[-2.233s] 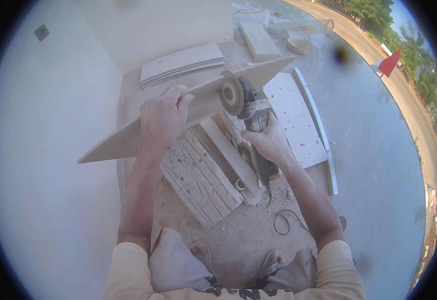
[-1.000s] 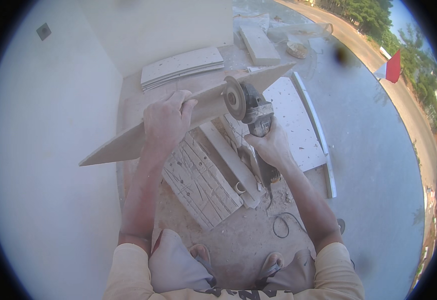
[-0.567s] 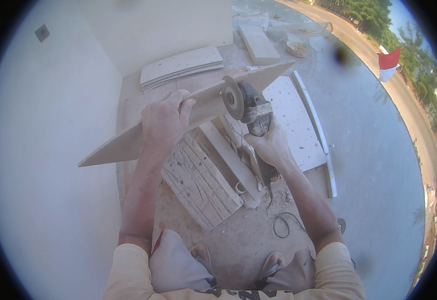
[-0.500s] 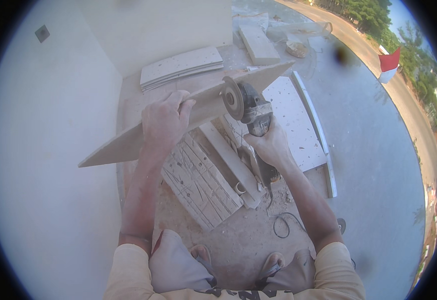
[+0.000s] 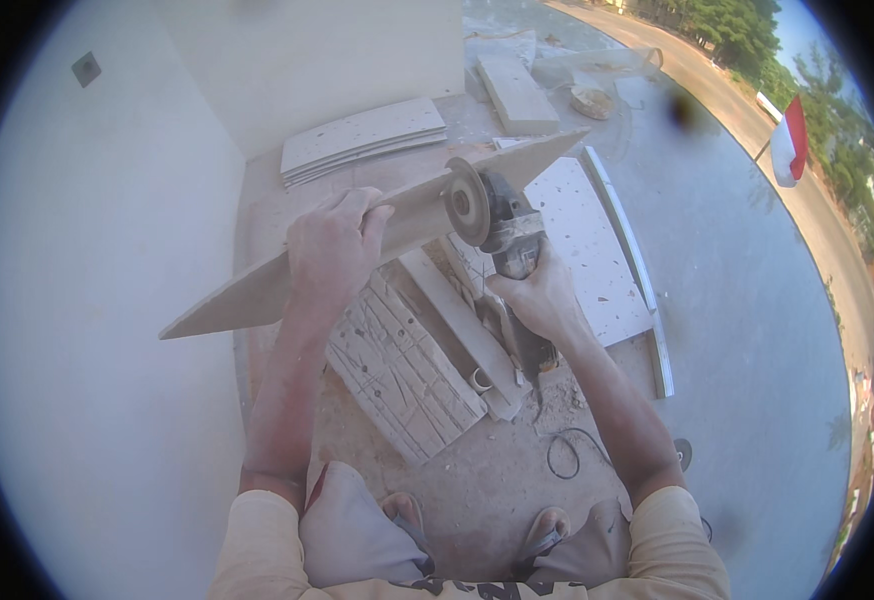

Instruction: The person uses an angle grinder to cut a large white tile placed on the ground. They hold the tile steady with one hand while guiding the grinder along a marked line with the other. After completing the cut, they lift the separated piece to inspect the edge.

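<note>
My left hand (image 5: 335, 245) is closed around the upper edge of a long grey tile (image 5: 242, 298), its thumb lying over the edge. The tile is tilted on its edge and runs from the lower left to a pointed end at the upper right. In my right hand (image 5: 542, 295) is an angle grinder (image 5: 510, 225), gripped by its body. The grinder's round disc (image 5: 468, 202) is against or very near the tile's upper edge, right of my left hand; contact cannot be made out. Below the tile lies a block (image 5: 397, 370) scored with many cut lines.
White speckled tiles (image 5: 597, 250) lie to the right, with a stack of tiles (image 5: 362, 140) by the far wall. A pale slab (image 5: 517, 95) and a round dusty container (image 5: 592, 100) stand farther back. A black cord (image 5: 564, 455) curls on the dusty floor near my feet.
The tile, my left hand and the grinder have shifted very slightly. The grinder's disc stays at the tile's edge. A red and white flag at the far right has swung round.
</note>
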Motion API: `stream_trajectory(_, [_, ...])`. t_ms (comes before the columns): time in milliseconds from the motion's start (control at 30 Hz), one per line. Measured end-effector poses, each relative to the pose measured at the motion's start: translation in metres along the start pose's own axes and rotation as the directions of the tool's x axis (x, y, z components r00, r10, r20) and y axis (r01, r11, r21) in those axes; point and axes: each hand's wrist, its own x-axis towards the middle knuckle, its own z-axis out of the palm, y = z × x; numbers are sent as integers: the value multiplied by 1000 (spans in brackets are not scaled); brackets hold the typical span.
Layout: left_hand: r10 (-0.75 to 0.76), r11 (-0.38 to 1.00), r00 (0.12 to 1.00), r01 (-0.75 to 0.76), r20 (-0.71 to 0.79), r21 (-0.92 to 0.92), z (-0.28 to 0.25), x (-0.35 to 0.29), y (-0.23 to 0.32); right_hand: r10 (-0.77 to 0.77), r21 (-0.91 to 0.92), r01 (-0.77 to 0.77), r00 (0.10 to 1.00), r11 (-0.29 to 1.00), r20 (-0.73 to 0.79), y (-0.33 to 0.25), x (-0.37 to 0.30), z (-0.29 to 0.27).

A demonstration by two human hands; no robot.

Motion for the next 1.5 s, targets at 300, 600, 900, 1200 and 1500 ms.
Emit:
stream_trajectory(300, [-17, 1000, 1000, 17, 5, -18, 0, 2, 1, -40, -11, 40, 999, 999, -6, -6, -4, 0])
stream_trajectory(600, [-40, 999, 999, 40, 22, 3, -1, 1, 1, -10, -62, 11, 1000, 998, 4, -6, -2, -2])
stream_trajectory(900, [-27, 1000, 999, 27, 21, -1, -1, -1, 1, -61, -58, 57, 995, 997, -76, 9, 2, 5])
stream_trajectory(1200, [-31, 999, 999, 32, 43, -9, -2, 0, 2, -19, -81, 18, 1000, 997, -8, -5, -5, -1])
stream_trajectory(1500, [-42, 999, 999, 42, 31, -12, 0, 0, 1, 15, -110, -15, 1000, 994, -3, -7, -4, 0])
